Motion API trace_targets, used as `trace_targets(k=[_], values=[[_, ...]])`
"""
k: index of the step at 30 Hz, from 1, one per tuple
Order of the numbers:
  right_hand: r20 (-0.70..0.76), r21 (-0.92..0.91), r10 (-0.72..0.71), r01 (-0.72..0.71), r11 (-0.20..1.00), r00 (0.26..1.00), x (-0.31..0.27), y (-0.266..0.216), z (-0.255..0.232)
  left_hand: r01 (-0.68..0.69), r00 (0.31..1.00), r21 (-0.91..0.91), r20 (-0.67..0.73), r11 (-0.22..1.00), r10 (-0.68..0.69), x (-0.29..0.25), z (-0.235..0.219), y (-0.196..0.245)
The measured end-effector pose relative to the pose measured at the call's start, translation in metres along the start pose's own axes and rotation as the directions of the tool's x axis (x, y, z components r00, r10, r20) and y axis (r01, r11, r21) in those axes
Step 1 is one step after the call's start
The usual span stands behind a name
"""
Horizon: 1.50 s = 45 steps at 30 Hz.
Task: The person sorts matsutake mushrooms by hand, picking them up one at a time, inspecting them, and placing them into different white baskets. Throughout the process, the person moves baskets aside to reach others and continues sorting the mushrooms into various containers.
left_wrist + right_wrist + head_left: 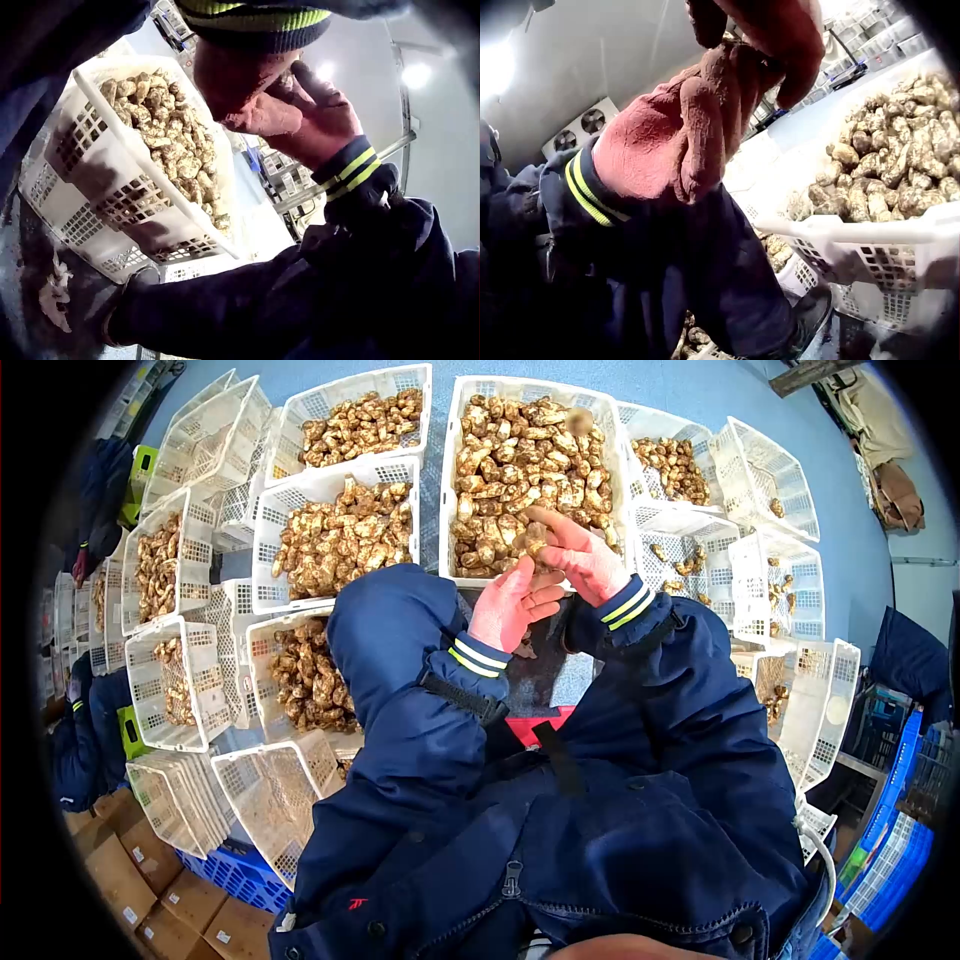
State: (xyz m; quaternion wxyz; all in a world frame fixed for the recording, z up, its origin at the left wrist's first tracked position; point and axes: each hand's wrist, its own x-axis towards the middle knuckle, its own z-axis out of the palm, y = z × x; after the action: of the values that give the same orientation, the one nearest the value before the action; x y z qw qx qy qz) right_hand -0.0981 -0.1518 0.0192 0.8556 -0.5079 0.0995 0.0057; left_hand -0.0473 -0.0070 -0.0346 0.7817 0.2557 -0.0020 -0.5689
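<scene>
Both hands wear pink, soil-stained gloves and meet over the near end of a large white crate heaped with knobbly brown-and-cream produce. The right hand pinches a small knobbly brown piece between thumb and forefinger. Just below it, the left hand is turned palm up, its fingers loosely extended and its thumb tip close to the piece. In the left wrist view, the right hand faces the left hand. The right wrist view shows the left glove; fingers largely hide the piece there.
More white crates of similar produce stand on both sides, including a full crate at left and a sparsely filled crate at right. Nested crates lie at lower left near cardboard boxes. Another person's sleeve shows at far left.
</scene>
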Motion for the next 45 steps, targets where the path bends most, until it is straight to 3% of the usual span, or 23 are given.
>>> trace_targets(k=[3, 4, 5, 9, 11, 13, 15, 17, 19, 20, 23, 25, 27, 29, 33, 37, 39, 40, 41, 42, 43, 44, 45], values=[[-0.056, -0.150, -0.131, 0.122, 0.981, 0.990, 0.002, -0.005, 0.011, -0.066, 0.997, 0.075, -0.031, 0.995, 0.068, 0.001, 0.000, 0.001], [-0.100, -0.056, -0.043, 0.038, 0.998, 0.994, -0.002, -0.009, 0.015, -0.069, 0.995, 0.075, -0.071, 0.995, 0.074, 0.000, 0.001, 0.001], [-0.127, -0.152, -0.158, 0.138, 0.979, 0.979, 0.001, -0.003, 0.015, -0.067, 0.995, 0.072, -0.069, 0.995, 0.072, 0.001, 0.002, 0.000], [-0.156, -0.072, -0.120, 0.110, 0.991, 0.980, 0.005, 0.000, 0.010, -0.117, 0.978, 0.103, -0.161, 0.988, 0.133, 0.003, 0.000, -0.003], [-0.202, 0.006, -0.111, 0.115, 0.993, 0.973, 0.002, -0.001, 0.008, -0.007, 0.996, -0.049, -0.090, 0.999, 0.003, 0.003, -0.005, -0.002], [-0.155, 0.090, -0.131, 0.146, 0.985, 0.979, 0.003, 0.002, -0.001, -0.039, 0.999, -0.077, -0.032, 0.996, 0.036, 0.001, -0.001, -0.002], [-0.185, 0.115, -0.081, 0.103, 0.988, 0.979, 0.001, 0.001, 0.001, 0.147, 0.988, -0.063, 0.047, 0.987, -0.144, 0.003, 0.002, 0.001], [-0.212, 0.144, -0.030, 0.062, 0.988, 0.977, 0.001, 0.002, 0.003, 0.121, 0.992, -0.040, 0.022, 0.992, -0.121, 0.000, 0.003, 0.002], [-0.107, 0.161, -0.101, 0.117, 0.980, 0.989, 0.007, 0.003, 0.002, 0.044, 0.996, -0.055, -0.071, 0.997, -0.048, 0.002, -0.002, 0.000], [-0.149, 0.107, -0.141, 0.158, 0.982, 0.979, 0.007, 0.006, 0.005, 0.043, 0.996, -0.055, -0.072, 0.998, -0.047, 0.003, -0.004, -0.001], [-0.133, 0.028, -0.151, 0.156, 0.987, 0.979, 0.004, 0.004, 0.014, -0.187, 0.973, 0.026, -0.134, 0.982, 0.188, 0.006, -0.007, -0.006], [-0.167, -0.038, -0.181, 0.177, 0.984, 0.969, 0.007, 0.008, 0.009, -0.192, 0.965, 0.042, -0.174, 0.980, 0.197, 0.004, -0.002, -0.004], [-0.156, 0.097, -0.161, 0.178, 0.979, 0.974, 0.005, 0.007, 0.004, -0.188, 0.974, -0.049, -0.140, 0.981, 0.180, 0.002, -0.003, -0.002], [-0.174, 0.079, -0.195, 0.211, 0.974, 0.965, 0.006, 0.003, 0.002, -0.170, 0.951, 0.044, -0.255, 0.985, 0.175, 0.003, 0.000, -0.001], [-0.197, 0.000, -0.143, 0.145, 0.989, 0.970, 0.007, 0.002, -0.017, -0.119, 0.981, -0.054, -0.157, 0.991, 0.109, 0.003, -0.013, -0.003], [-0.249, 0.175, 0.017, 0.028, 0.984, 0.968, 0.018, 0.019, -0.084, -0.124, 0.981, -0.013, -0.154, 0.992, 0.121, 0.005, -0.011, -0.003], [-0.330, 0.171, 0.171, -0.119, 0.978, 0.928, 0.021, 0.009, -0.077, -0.124, 0.979, -0.029, -0.164, 0.992, 0.118, 0.003, -0.010, -0.003], [-0.297, 0.315, 0.310, -0.214, 0.925, 0.903, 0.028, 0.000, -0.070, -0.137, 0.972, -0.016, -0.197, 0.990, 0.131, 0.002, -0.006, -0.002], [-0.520, 0.244, 0.363, -0.273, 0.931, 0.773, 0.033, -0.002, -0.059, -0.139, 0.971, -0.023, -0.198, 0.990, 0.132, 0.000, -0.004, 0.000], [-0.224, -0.502, 0.237, -0.320, 0.804, 0.946, 0.057, 0.032, -0.134, -0.148, 0.969, -0.019, -0.203, 0.989, 0.141, 0.000, -0.002, 0.001], [0.103, -0.942, 0.079, 0.072, 0.328, 0.992, 0.080, 0.065, -0.208, -0.155, 0.967, -0.015, -0.208, 0.988, 0.149, 0.000, 0.001, 0.002], [-0.111, -0.502, 0.048, -0.098, 0.859, 0.993, 0.097, 0.045, -0.178, -0.121, 0.955, 0.020, -0.270, 0.992, 0.122, -0.004, 0.010, 0.007], [-0.285, 0.203, 0.165, -0.108, 0.973, 0.944, 0.120, 0.013, -0.125, -0.130, 0.967, -0.001, -0.223, 0.992, 0.126, 0.000, -0.001, 0.001]])
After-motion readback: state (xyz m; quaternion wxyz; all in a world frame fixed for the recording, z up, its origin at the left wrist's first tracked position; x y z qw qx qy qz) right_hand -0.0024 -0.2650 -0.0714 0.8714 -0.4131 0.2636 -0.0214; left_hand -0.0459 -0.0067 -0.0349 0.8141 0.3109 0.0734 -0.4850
